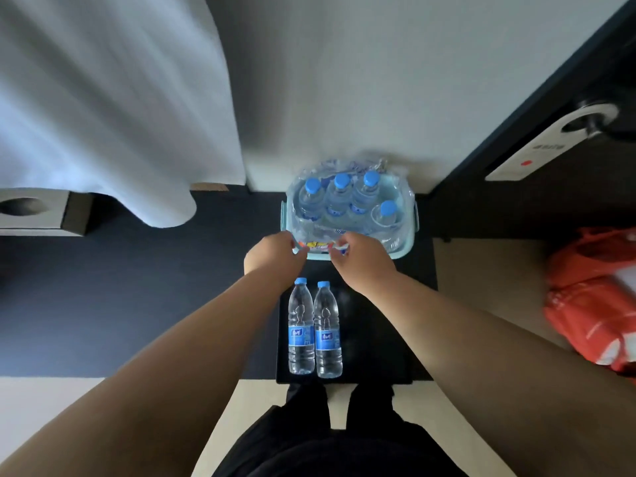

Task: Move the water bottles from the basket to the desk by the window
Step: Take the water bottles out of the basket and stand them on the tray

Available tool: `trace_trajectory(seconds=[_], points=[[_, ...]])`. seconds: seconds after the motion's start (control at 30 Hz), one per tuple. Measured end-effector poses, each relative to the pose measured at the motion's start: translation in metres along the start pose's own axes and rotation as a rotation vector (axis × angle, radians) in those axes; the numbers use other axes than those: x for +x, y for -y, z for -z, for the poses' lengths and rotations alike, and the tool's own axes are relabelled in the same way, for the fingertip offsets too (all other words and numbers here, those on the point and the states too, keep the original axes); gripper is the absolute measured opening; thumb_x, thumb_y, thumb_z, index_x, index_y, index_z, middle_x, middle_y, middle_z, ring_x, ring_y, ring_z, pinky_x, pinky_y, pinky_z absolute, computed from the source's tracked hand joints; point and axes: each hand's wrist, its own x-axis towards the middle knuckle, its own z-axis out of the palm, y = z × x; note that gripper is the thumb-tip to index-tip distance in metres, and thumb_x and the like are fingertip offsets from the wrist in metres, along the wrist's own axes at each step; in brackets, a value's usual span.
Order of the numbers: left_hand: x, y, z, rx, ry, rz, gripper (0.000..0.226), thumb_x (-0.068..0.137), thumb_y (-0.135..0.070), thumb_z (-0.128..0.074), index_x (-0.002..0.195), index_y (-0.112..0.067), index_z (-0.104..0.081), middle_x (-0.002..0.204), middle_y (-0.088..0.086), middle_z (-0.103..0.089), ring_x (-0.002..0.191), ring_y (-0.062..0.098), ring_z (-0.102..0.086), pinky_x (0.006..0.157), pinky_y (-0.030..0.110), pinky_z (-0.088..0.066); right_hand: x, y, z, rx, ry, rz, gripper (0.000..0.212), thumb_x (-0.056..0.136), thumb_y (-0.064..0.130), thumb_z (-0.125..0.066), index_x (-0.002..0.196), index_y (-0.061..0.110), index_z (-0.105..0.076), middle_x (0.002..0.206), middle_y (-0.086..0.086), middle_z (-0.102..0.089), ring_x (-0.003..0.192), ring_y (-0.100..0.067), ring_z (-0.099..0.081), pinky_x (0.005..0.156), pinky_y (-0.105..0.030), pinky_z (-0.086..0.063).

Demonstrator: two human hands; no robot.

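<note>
A white curtain point(103, 98) fills the upper left of the frame. A grey box with an oval opening point(32, 211) sits under it at the left edge. At the upper right is a dark door point(568, 98) with a white hanger card point(537, 146) on its handle. An orange-red bag point(592, 297) lies at the right edge.

At the centre, against the pale wall point(344, 80), is a light teal basket point(399, 253). It holds four upright water bottles point(340, 197) with blue caps. A clear plastic wrap point(395, 187) is bunched around and over them, so it lies between the hands and the bottles.

Below the basket, on a black counter point(371, 339), a pair of bottles point(301, 325) rests side by side and touching, caps pointing toward the basket. I cannot tell whether they stand or lie flat. Both forearms reach in over the counter, and the left wrist passes just beside the left cap.

The left hand point(272, 253) and right hand point(358, 259) are at the basket's near rim, a little apart. The fingers point(339, 247) of both are curled in and pinch the wrap at that edge. Whether they also grip the rim itself is unclear.

A small colourful sticker point(315, 245) shows on the near wall between the hands, its print too small to read. The pair on the counter carry blue labels with white writing that cannot be read. The hanger card has a red mark and a line of small dark text, also illegible.
</note>
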Motion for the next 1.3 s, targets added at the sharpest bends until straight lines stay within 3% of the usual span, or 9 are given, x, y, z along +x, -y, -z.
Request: trace_trajectory(seconds=[0.1, 0.3, 0.47, 0.53, 0.63, 0.8, 0.97, 1.1, 1.3], points=[[0.011, -0.023, 0.028, -0.017, -0.041, -0.059, 0.027, 0.088, -0.06, -0.055, 0.092, -0.033, -0.057, 0.08, -0.01, -0.063, 0.072, 0.019, -0.063, 0.054, 0.027, -0.037, 0.014, 0.013, 0.029, 0.017, -0.095, 0.037, 0.036, 0.097, 0.05, -0.057, 0.118, 0.022, -0.066, 0.097, 0.006, -0.068, 0.087, -0.018, -0.064, 0.07, -0.033, -0.047], [0.044, -0.056, 0.059, -0.003, -0.099, -0.08, 0.033, 0.086, -0.057, -0.055, 0.106, -0.031, -0.061, 0.092, -0.007, -0.069, 0.076, 0.021, -0.064, 0.063, 0.031, -0.05, 0.055, 0.024, 0.059, 0.012, -0.162, 0.015, 0.036, 0.098, 0.045, -0.057, 0.126, 0.023, -0.06, 0.094, 0.003, -0.068, 0.091, -0.023, -0.066, 0.072, -0.036, -0.051], [0.072, -0.064, 0.054, 0.017, -0.124, -0.125, 0.043, 0.09, -0.054, -0.058, 0.125, -0.028, -0.058, 0.104, -0.003, -0.07, 0.077, 0.022, -0.058, 0.064, 0.032, -0.044, 0.085, 0.028, 0.053, -0.021, -0.15, -0.008, 0.042, 0.101, 0.041, -0.057, 0.136, 0.019, -0.052, 0.098, 0.0, -0.065, 0.094, -0.027, -0.068, 0.068, -0.035, -0.045], [0.079, -0.066, 0.047, 0.027, -0.111, -0.147, 0.041, 0.092, -0.051, -0.058, 0.124, -0.025, -0.057, 0.105, -0.001, -0.069, 0.077, 0.022, -0.055, 0.064, 0.032, -0.043, 0.094, 0.028, 0.045, -0.01, -0.127, -0.032, 0.046, 0.101, 0.037, -0.057, 0.142, 0.019, -0.048, 0.115, -0.006, -0.07, 0.103, -0.033, -0.068, 0.071, -0.036, -0.045], [0.089, -0.066, 0.038, 0.027, -0.109, -0.182, 0.035, 0.094, -0.046, -0.059, 0.121, -0.023, -0.057, 0.106, 0.0, -0.069, 0.078, 0.024, -0.054, 0.064, 0.033, -0.043, 0.106, 0.029, 0.034, 0.018, -0.101, -0.029, 0.045, 0.099, 0.031, -0.059, 0.141, 0.022, -0.045, 0.121, -0.008, -0.069, 0.107, -0.035, -0.067, 0.071, -0.036, -0.041], [0.091, -0.057, 0.023, -0.015, -0.087, -0.165, 0.028, 0.093, -0.034, -0.054, 0.12, -0.03, -0.055, 0.096, 0.0, -0.068, 0.078, 0.03, -0.06, 0.059, 0.033, -0.046, 0.109, 0.025, 0.018, 0.02, -0.143, -0.01, 0.037, 0.101, 0.024, -0.055, 0.137, 0.019, -0.047, 0.106, -0.011, -0.071, 0.095, -0.038, -0.067, 0.067, -0.037, -0.039], [0.078, -0.057, 0.02, -0.045, -0.097, -0.142, 0.019, 0.088, -0.025, -0.052, 0.105, -0.032, -0.056, 0.078, -0.005, -0.057, 0.059, 0.021, -0.048, 0.048, 0.027, -0.027, 0.094, 0.018, 0.017, 0.01, -0.146, -0.002, 0.024, 0.103, 0.023, -0.054, 0.126, 0.018, -0.049, 0.092, -0.008, -0.069, 0.084, -0.035, -0.066, 0.063, -0.037, -0.041], [0.067, -0.058, 0.033, -0.091, -0.114, -0.127, 0.019, 0.089, -0.029, -0.054, 0.107, -0.03, -0.06, 0.084, -0.004, -0.063, 0.071, 0.028, -0.057, 0.053, 0.03, -0.037, 0.083, 0.026, 0.034, 0.076, -0.246, 0.039, 0.025, 0.099, 0.024, -0.062, 0.122, 0.015, -0.06, 0.09, -0.008, -0.07, 0.084, -0.033, -0.066, 0.065, -0.04, -0.047], [0.028, -0.071, 0.063, -0.254, -0.18, -0.132, 0.014, 0.088, -0.036, -0.064, 0.101, -0.029, -0.065, 0.081, -0.007, -0.069, 0.075, 0.024, -0.065, 0.067, 0.036, -0.057, 0.046, 0.044, 0.064, 0.237, -0.377, 0.069, 0.017, 0.093, 0.02, -0.068, 0.11, 0.014, -0.07, 0.083, -0.004, -0.071, 0.079, -0.029, -0.066, 0.065, -0.038, -0.051]])
